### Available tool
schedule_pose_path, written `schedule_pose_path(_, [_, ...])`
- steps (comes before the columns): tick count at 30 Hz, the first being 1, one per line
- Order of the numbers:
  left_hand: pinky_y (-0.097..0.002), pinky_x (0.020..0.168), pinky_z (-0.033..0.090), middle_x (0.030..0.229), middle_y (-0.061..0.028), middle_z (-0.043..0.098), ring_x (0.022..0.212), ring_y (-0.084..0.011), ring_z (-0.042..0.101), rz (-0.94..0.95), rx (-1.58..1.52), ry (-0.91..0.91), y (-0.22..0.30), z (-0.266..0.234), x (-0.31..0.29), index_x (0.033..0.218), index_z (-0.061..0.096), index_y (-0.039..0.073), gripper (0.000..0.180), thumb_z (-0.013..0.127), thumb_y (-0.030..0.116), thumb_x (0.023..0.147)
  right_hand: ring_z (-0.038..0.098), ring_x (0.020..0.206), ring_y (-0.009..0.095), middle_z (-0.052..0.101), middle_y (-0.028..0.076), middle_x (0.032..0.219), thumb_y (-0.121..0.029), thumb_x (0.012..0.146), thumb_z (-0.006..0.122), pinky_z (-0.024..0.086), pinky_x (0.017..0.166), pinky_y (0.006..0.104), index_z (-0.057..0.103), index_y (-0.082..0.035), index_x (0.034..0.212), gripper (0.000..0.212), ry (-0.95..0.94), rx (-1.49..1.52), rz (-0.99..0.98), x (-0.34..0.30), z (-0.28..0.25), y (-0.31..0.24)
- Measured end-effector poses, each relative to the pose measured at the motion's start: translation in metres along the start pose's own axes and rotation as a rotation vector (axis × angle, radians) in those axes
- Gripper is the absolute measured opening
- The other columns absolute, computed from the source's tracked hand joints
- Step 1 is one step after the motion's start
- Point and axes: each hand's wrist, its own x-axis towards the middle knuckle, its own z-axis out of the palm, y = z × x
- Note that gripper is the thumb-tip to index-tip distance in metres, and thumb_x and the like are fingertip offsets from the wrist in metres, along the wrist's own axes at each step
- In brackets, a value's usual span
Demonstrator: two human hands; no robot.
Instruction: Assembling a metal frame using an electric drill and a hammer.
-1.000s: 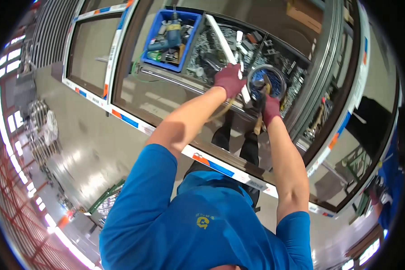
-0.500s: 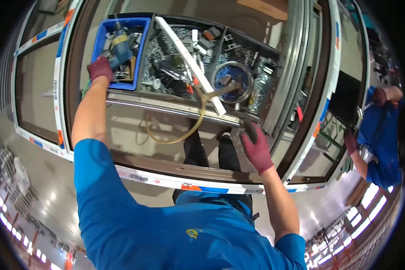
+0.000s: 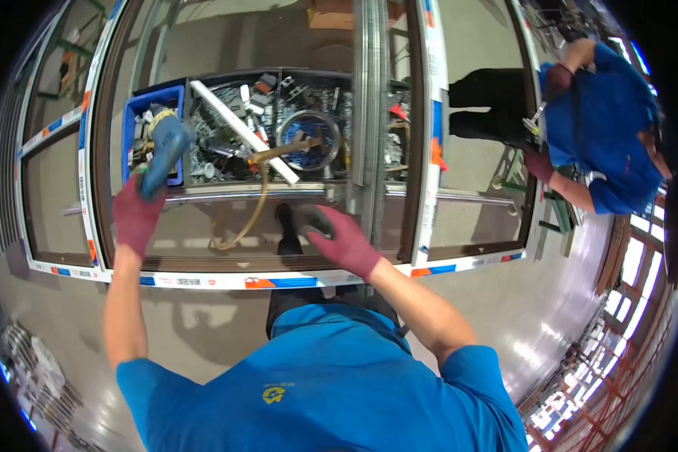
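Observation:
My left hand (image 3: pixel 137 213), in a maroon glove, is closed around the lower end of a blue power drill (image 3: pixel 169 142) with a yellowish collar. The drill is tilted over the front right side of a blue bin (image 3: pixel 182 107), which holds small parts. In a maroon glove with dark fingertips, my right hand (image 3: pixel 342 239) hangs above the near side of a brown metal frame (image 3: pixel 331 263). Its thumb and fingers are apart, with nothing seen between them. A yellowish hose (image 3: pixel 261 202) curves between my hands.
Beyond the frame's near bar is a tray (image 3: pixel 226 79) of screws and fittings, with a white strip (image 3: pixel 230 119) laid across it. A round metal bowl (image 3: pixel 334 151) stands in the tray. A metal rail (image 3: pixel 369 98) runs away from me. At the right, a co-worker (image 3: pixel 599 124) holds a tool.
My left hand has lifted the drill out of the blue bin and drawn it nearer. My right hand has shifted left. The view has turned, and the co-worker shows more fully.

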Motion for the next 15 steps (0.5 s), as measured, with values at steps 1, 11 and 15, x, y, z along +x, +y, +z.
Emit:
schedule_pose_path(1, [-0.0425, 0.073, 0.054, 0.093, -0.0210, 0.071, 0.084, -0.0411, 0.069, 0.084, -0.028, 0.073, 0.025, -0.008, -0.024, 0.106, 0.068, 0.004, 0.033, 0.083, 0.020, 0.082, 0.065, 0.125, 0.027, 0.066, 0.014, 0.137, -0.018, 0.098, 0.070, 0.050, 0.107, 0.0383, 0.057, -0.005, 0.144, 0.050, -0.054, 0.254, 0.010, 0.000, 0.003, 0.000])
schedule_pose_path(11, [-0.0435, 0.072, 0.052, 0.091, -0.0134, 0.066, 0.079, -0.0372, 0.064, 0.679, -0.544, -0.229, 0.301, -0.013, -0.219, 0.104, 0.068, 0.005, 0.062, 0.095, 0.018, 0.050, 0.030, 0.156, 0.038, 0.028, 0.022, 0.169, -0.070, 0.088, 0.070, 0.028, 0.127, 0.0557, 0.018, -0.008, 0.167, 0.113, -0.367, 1.529, -0.051, -0.163, -0.111, -0.024])
schedule_pose_path(15, [-0.0412, 0.076, 0.053, 0.095, -0.0138, 0.070, 0.087, -0.0361, 0.069, 0.710, -0.697, -0.679, 0.399, 0.030, -0.260, 0.106, 0.070, 0.004, 0.057, 0.095, 0.023, 0.058, 0.051, 0.140, 0.044, 0.047, 0.026, 0.155, -0.068, 0.084, 0.075, 0.039, 0.120, 0.0593, 0.022, -0.006, 0.165, 0.115, -0.271, 1.457, -0.066, -0.280, -0.182, 0.035])
